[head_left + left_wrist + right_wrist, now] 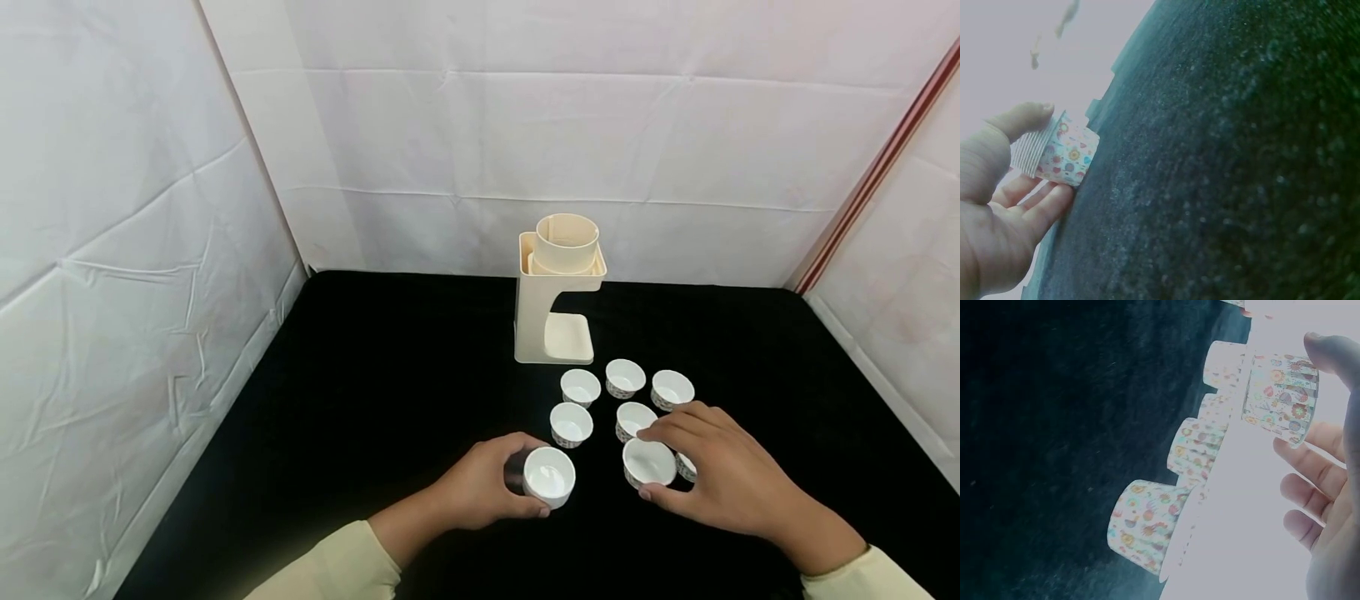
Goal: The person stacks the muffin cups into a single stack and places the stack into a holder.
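My left hand grips a stack of nested paper baking cups with white insides. In the left wrist view the stack shows layered ribbed rims and a small floral print, between thumb and fingers. To the right, my right hand pinches a single paper baking cup between thumb and fingers. The right wrist view shows that floral cup with the thumb at its rim and a fingertip at its lower edge. Other baking cups stand upright close by, one partly hidden behind the right hand.
A cream stand with a round top holder is at the back of the black-covered table. Several baking cups, such as one near the left hand and one farther right, sit in front of it. White cloth walls enclose the table.
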`<state>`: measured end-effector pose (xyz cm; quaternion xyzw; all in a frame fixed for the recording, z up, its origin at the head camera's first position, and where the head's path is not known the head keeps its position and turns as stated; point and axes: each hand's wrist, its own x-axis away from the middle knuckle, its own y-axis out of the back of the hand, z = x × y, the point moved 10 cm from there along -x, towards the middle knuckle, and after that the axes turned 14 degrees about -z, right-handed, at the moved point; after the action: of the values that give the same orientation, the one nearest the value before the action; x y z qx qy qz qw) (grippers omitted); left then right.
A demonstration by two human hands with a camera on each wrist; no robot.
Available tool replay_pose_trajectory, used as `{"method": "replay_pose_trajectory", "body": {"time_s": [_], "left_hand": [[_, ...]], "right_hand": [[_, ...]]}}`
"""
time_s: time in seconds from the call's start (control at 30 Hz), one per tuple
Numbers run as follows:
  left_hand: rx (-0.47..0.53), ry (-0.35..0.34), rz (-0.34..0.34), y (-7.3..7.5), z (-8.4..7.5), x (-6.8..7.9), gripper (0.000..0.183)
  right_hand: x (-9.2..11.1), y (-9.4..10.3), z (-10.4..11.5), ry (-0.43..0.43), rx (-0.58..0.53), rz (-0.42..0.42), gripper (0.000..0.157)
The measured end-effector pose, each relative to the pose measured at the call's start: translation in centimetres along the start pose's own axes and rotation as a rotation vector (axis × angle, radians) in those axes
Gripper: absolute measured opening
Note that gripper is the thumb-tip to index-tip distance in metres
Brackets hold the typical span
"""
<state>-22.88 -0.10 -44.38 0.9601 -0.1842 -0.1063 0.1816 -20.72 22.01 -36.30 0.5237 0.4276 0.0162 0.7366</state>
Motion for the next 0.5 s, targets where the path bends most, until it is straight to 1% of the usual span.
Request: {"method": "replay_pose_trajectory", "body": {"time_s": [0.3,0.5], "left_hand": [[-0.002,-0.003,-0.002,0.0,0.1,0.0,0.062],[0.001,-0.010,-0.005,0.0,0.1,-0.1,0.061]], "right_hand": [[-1.2,-0.2,1.0,0.019,-0.010,-0.004,0.054],[-2.0,-0.4,1.7,0.044,-0.027,-0.022,0.055]]}}
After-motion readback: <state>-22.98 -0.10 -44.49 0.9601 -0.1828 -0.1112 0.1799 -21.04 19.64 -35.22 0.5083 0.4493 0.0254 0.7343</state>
